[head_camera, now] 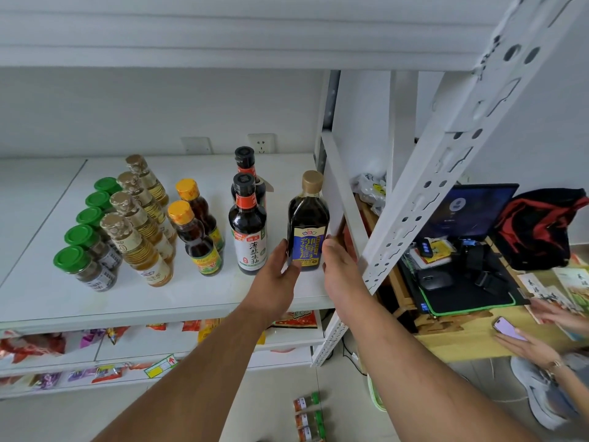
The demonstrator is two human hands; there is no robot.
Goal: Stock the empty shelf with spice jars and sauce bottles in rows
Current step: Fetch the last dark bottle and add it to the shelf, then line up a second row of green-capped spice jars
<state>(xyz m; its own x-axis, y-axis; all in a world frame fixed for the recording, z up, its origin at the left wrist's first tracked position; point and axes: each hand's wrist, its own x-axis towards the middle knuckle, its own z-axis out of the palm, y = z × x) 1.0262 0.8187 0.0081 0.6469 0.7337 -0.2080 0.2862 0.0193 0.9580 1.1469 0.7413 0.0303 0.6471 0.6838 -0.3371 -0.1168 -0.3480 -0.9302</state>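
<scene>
Standing upright near the right front corner of the white shelf [197, 291], a dark sauce bottle with a blue label and gold cap [307, 224] sits between both hands in the head view. The left hand [275, 275] curls against the bottle's lower left side, thumb touching the label edge. The right hand [339, 269] presses its thumb on the bottle's lower right side, while its other fingers lie out of sight behind, so how fully it wraps the bottle cannot be told.

Left of that bottle, rows run from front to back: two black-capped soy sauce bottles [248, 228], two yellow-capped dark bottles [194, 237], four gold-capped pale bottles [140, 240], and five green-lidded spice jars [84, 266] at far left.

Snack packets [32, 344] fill the lower shelves. More spice jars [307, 416] lie on the floor below. At right, a laptop [471, 212] rests on a wooden table [462, 342], where another person's hand holds a phone [506, 328].
</scene>
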